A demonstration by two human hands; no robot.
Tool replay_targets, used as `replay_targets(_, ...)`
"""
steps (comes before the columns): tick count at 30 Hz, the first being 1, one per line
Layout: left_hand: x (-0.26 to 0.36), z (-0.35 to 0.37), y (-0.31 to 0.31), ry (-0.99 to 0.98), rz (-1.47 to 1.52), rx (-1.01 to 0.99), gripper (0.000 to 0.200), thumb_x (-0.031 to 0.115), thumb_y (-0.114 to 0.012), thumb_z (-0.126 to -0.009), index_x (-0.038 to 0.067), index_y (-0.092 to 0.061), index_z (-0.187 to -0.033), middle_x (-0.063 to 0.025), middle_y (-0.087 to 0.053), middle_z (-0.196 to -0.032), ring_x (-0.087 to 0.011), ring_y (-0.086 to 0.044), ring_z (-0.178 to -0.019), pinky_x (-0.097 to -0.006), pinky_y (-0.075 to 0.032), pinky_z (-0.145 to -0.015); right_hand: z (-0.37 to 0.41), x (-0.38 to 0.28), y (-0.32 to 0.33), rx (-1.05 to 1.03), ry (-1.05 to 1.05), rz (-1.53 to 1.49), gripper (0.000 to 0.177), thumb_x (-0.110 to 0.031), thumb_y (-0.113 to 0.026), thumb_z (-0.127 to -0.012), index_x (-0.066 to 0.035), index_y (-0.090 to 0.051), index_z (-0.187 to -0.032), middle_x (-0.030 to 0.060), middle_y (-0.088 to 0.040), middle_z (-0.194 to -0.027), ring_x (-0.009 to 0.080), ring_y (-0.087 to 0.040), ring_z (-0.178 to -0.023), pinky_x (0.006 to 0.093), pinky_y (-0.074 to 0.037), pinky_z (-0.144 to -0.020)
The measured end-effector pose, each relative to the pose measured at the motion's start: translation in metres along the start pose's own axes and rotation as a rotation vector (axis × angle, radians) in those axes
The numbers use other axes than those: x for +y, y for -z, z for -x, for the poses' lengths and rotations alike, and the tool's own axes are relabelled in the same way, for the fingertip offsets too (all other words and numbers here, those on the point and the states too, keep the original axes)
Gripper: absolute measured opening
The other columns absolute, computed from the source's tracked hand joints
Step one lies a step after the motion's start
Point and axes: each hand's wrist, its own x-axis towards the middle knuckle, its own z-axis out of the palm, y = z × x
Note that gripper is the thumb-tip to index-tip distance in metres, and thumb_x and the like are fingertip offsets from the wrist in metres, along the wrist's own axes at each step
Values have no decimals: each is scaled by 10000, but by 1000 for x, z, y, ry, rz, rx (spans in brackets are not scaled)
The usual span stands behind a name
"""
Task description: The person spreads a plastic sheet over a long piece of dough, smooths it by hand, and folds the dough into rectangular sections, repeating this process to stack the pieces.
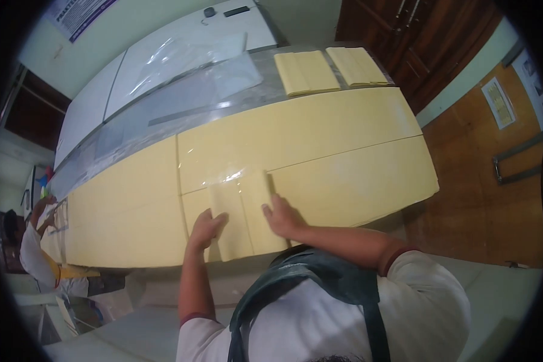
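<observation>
A folded pale yellow piece (247, 211) lies at the front edge of the long yellow-covered table (344, 175), with a crease down its middle. My left hand (207, 229) rests at its left side, thumb on top and fingers curled round the edge. On the opposite side, my right hand (282, 218) grips the right edge, with its thumb raised along the side. A shiny clear plastic sheet (223, 160) lies just beyond the piece.
Two folded yellow stacks (306, 72) (357, 66) sit at the far right. Clear plastic sheets (193, 57) lie on a white table (145, 66) behind. Another person (39, 247) works at the far left end. A wooden door (416, 36) stands behind.
</observation>
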Motion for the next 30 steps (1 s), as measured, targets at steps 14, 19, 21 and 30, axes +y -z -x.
replay_targets(14,207,-148,-234,-285,175,-211,401,300,-674,-928,3,-608,-1190,-17,-597,-805,-98,-540,-676,-308,-423,-545,-141,158,316,-5,-66,-204,295,-250,-593,-1012,16,-589,-1139,109,-692,-924,144,-638,-791,343,-523,-719)
replay_targets(19,360,-263,-299,-388,301,-301,414,337,-689,-936,32,-611,-1205,-70,-675,-1037,-173,-656,-857,-315,-536,-710,-290,213,445,159,109,-10,321,-283,-574,-1017,20,-628,-1105,82,-687,-913,134,-635,-796,337,-518,-730)
replay_targets(21,402,-316,-305,-412,305,-321,413,330,-682,-943,30,-607,-1217,-86,-683,-1092,-193,-679,-926,-338,-567,-776,-335,208,476,151,103,-172,326,-288,-573,-1017,23,-634,-1092,77,-688,-922,139,-637,-800,338,-520,-731)
replay_targets(30,434,-453,-343,-313,70,-129,465,358,-740,-898,-51,-643,-1096,-113,-680,-961,-178,-648,-755,-357,-525,-635,-491,324,471,50,-119,-308,433,-341,-606,-970,71,-645,-1096,171,-700,-988,215,-671,-906,377,-521,-759)
